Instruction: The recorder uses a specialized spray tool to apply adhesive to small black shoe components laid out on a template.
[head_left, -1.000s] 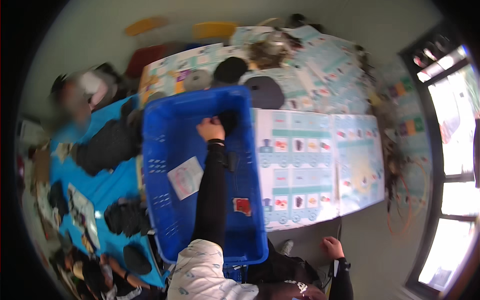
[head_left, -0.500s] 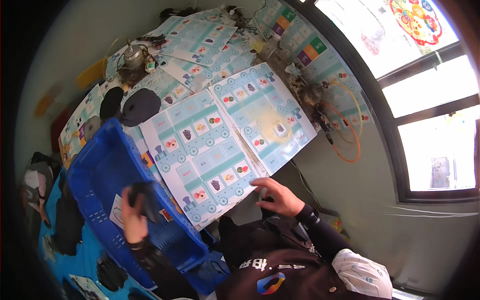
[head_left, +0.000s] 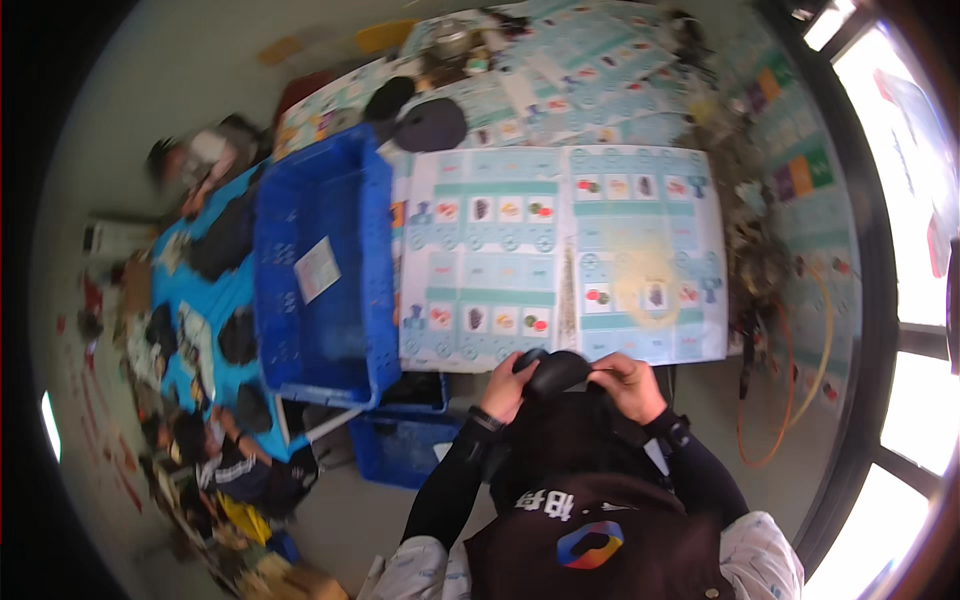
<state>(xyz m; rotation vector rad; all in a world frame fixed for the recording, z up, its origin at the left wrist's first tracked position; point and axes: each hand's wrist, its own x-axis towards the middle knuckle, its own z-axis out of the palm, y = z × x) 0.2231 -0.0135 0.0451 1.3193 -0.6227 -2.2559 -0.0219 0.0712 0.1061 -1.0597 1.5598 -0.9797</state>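
In front of my body, at the near edge of the table, I hold what looks like a black cap (head_left: 558, 373) between both hands. My left hand (head_left: 504, 391) is closed on its left side, thumb and fingers round the dark edge. With thumb and fingertips pinched together, my right hand (head_left: 627, 387) grips its right edge. Part of the cap merges with my dark apron, so its full shape is hard to make out. Another dark cap-shaped piece (head_left: 432, 126) lies on the table's far left part, beside the basket.
A blue plastic basket (head_left: 381, 290) stands left of the table, with a white card (head_left: 318, 270) inside. Printed picture sheets (head_left: 480, 268) cover the tabletop. A metal pot-like device (head_left: 450, 40) sits at the back. Cables and an orange hose (head_left: 742, 420) hang at right. Another person (head_left: 250, 465) sits at far left.
My left hand has moved from over the basket to my front, bringing the black cap. My right hand now grips it too. The view has turned left.
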